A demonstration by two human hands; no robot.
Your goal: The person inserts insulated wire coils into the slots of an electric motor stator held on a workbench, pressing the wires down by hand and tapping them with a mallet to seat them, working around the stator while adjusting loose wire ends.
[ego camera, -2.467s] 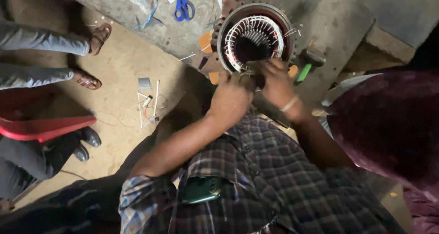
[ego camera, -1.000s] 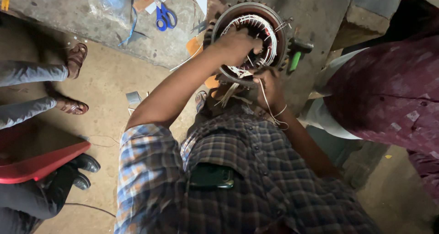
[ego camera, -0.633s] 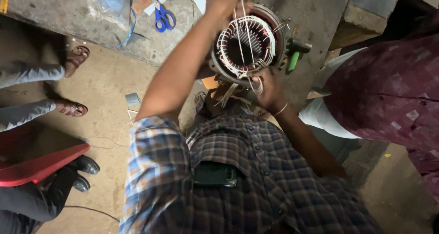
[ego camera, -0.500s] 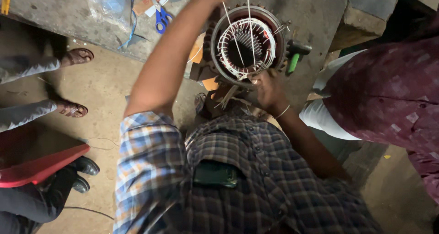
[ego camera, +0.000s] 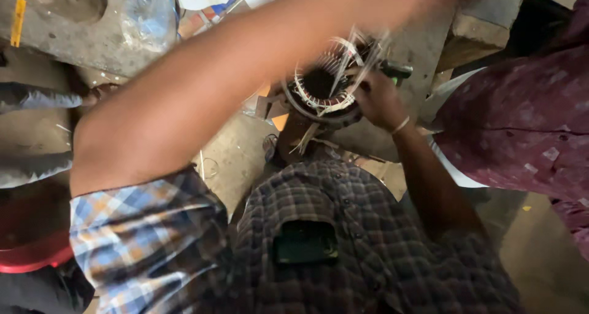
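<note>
One round motor stator sits at upper centre of the frame, pale wire strands rising from its core, so the winding looks partly done, with loose strands left. The right hand clasps its right rim. The left hand is blurred at top; its grip cannot be told.

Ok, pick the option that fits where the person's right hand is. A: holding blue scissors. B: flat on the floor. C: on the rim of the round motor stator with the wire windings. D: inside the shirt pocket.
C: the right hand sits against the edge of the motor stator, by the pale strands rising from its windings, well above the shirt pocket.
</note>
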